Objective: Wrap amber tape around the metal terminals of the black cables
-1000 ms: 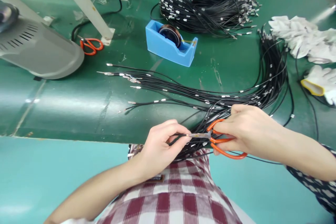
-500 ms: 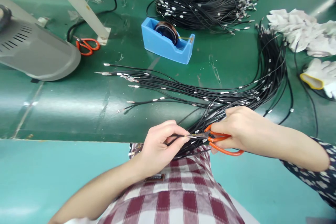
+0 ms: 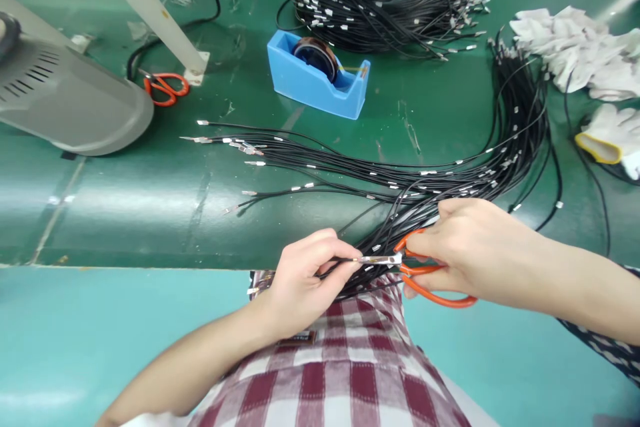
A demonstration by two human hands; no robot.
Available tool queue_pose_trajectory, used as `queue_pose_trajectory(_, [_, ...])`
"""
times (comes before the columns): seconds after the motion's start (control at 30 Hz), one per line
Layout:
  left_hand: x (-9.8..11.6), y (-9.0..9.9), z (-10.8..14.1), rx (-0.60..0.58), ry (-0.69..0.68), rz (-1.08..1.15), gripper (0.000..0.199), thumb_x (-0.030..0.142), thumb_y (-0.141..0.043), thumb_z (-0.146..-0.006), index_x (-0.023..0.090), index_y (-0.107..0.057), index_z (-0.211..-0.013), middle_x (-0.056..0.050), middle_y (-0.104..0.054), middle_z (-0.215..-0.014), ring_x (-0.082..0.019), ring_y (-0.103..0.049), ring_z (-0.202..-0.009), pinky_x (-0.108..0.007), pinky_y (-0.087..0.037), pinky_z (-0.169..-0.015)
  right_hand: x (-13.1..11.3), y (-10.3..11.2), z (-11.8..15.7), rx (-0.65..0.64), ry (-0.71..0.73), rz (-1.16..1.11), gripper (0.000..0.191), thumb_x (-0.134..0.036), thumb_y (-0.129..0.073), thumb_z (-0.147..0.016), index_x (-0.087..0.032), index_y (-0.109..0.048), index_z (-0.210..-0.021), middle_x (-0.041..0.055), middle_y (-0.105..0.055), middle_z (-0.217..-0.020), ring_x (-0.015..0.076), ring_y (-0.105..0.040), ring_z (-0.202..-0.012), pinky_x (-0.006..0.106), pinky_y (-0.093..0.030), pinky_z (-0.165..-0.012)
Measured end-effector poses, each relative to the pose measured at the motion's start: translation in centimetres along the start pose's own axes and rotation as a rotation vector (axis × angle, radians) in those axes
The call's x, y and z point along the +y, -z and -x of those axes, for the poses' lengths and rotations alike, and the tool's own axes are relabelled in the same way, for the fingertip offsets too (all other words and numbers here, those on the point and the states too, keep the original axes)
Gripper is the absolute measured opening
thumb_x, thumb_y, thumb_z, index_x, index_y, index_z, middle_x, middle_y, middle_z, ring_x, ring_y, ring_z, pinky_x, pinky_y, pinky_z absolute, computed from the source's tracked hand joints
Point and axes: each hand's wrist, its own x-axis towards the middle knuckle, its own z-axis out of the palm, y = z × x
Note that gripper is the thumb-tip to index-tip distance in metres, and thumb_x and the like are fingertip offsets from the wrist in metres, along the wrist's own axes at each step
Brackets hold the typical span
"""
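Observation:
My left hand is closed in a pinch on the end of a black cable, in front of the green table's near edge. A whitish, slim tip sticks out of the pinch toward the right. At that tip are the blades of orange-handled scissors, held in my right hand with its fingers through the loops. The handles are spread apart. Below and behind both hands runs a long bundle of black cables with white labels and metal ends, partly hanging over the edge.
A blue tape dispenser holds a brown roll. Behind it lies a big coil of black cables. White gloves lie at right. A grey machine stands left, beside a second pair of orange scissors and a white post.
My right hand has moved slightly right with the scissors, and their handles have spread wider. More of the whitish tip shows. My left hand keeps its pinch in nearly the same place.

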Motion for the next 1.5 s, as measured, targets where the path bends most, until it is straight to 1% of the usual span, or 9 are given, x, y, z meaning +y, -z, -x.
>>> queue_pose_trajectory(0.13, [-0.1,0.0,0.3,-0.004,-0.003,0.031,0.008,0.012,-0.063,-0.085,0.015,-0.069,-0.081,0.001,-0.054,-0.057,-0.007,-0.041,-0.048,-0.019,-0.032,-0.044,-0.1,-0.2,0.0,-0.055,-0.033,-0.075,0.029,-0.025,-0.057,-0.083,-0.02,-0.046,-0.056,-0.0044,-0.044,-0.042,0.0112,-0.025,-0.043,0.027,-0.02,-0.052])
queue_pose_trajectory(0.43, [-0.4,-0.2,0.5,-0.033,0.041,0.068,0.006,0.013,-0.065,-0.085,0.015,-0.069,-0.081,0.003,-0.049,-0.057,-0.007,-0.041,-0.048,-0.019,-0.033,-0.045,0.4,-0.1,-0.8,-0.349,-0.135,-0.505,0.034,-0.028,-0.063,-0.083,-0.019,-0.048,-0.054,-0.0076,-0.046,-0.044,0.0073,-0.035,-0.042,0.022,-0.022,-0.044])
queue_pose_trajectory(0.8, [-0.4,0.0,0.3,-0.052,0.058,0.056,0.007,0.01,-0.065,-0.083,0.014,-0.069,-0.079,0.004,-0.05,-0.058,-0.006,-0.04,-0.047,-0.017,-0.031,-0.044,-0.1,0.5,-0.5,-0.2,-0.092,-0.219,0.025,-0.03,-0.059,-0.081,-0.021,-0.054,-0.059,-0.003,-0.053,-0.046,0.0112,-0.038,-0.046,0.024,-0.022,-0.05])
queue_pose_trajectory(0.93, [-0.6,-0.2,0.5,-0.069,0.021,0.055,0.007,0.009,-0.064,-0.084,0.013,-0.068,-0.079,0.002,-0.054,-0.061,-0.006,-0.042,-0.048,-0.018,-0.032,-0.045,-0.2,0.0,-0.5,-0.212,-0.118,-0.194,0.023,-0.026,-0.059,-0.078,-0.021,-0.052,-0.057,-0.0025,-0.05,-0.046,0.0116,-0.035,-0.045,0.025,-0.02,-0.05])
queue_pose_trajectory(1.1, [-1.0,-0.1,0.8,-0.084,-0.016,0.052,0.006,0.01,-0.064,-0.084,0.013,-0.068,-0.081,0.003,-0.051,-0.06,-0.007,-0.041,-0.05,-0.018,-0.032,-0.046,0.2,-0.4,-1.0,-0.433,-0.241,-0.528,0.029,-0.029,-0.06,-0.078,-0.02,-0.051,-0.052,-0.0044,-0.049,-0.044,0.0091,-0.031,-0.04,0.024,-0.022,-0.043])
queue_pose_trajectory(1.27, [-1.5,0.0,1.1,-0.115,0.012,0.016,0.004,0.013,-0.065,-0.085,0.015,-0.069,-0.084,0.003,-0.051,-0.06,-0.007,-0.041,-0.05,-0.019,-0.033,-0.046,0.7,-1.4,-1.3,-0.593,-0.289,-0.842,0.033,-0.045,-0.06,-0.081,-0.019,-0.066,-0.061,-0.0047,-0.048,-0.048,0.0077,-0.032,-0.042,0.023,-0.019,-0.04])
queue_pose_trajectory(1.4, [-1.4,0.0,1.0,-0.056,0.129,0.08,0.005,0.016,-0.065,-0.085,0.016,-0.068,-0.081,-0.001,-0.061,-0.068,-0.007,-0.047,-0.052,-0.018,-0.034,-0.045,2.0,-2.0,-1.2,-0.577,-0.256,-1.049,0.04,-0.055,-0.062,-0.079,-0.017,-0.071,-0.076,-0.0034,-0.053,-0.054,0.0075,-0.036,-0.043,0.022,-0.024,-0.041])
queue_pose_trajectory(1.47, [-1.3,0.1,0.8,0.001,0.184,0.105,0.007,0.017,-0.063,-0.087,0.016,-0.068,-0.082,-0.002,-0.063,-0.072,-0.009,-0.053,-0.058,-0.018,-0.04,-0.049,3.6,-1.8,-1.6,-0.438,-0.279,-1.001,0.045,-0.058,-0.056,-0.083,-0.016,-0.07,-0.083,-0.0002,-0.06,-0.059,0.0091,-0.043,-0.045,0.022,-0.03,-0.045])
queue_pose_trajectory(1.5, [-1.4,0.3,0.8,0.039,0.197,0.105,0.008,0.017,-0.062,-0.088,0.017,-0.068,-0.083,-0.002,-0.065,-0.075,-0.009,-0.057,-0.062,-0.018,-0.043,-0.052,4.7,-1.6,-1.9,-0.312,-0.337,-0.868,0.045,-0.057,-0.052,-0.086,-0.015,-0.07,-0.087,0.0024,-0.064,-0.063,0.0107,-0.048,-0.048,0.023,-0.032,-0.048])
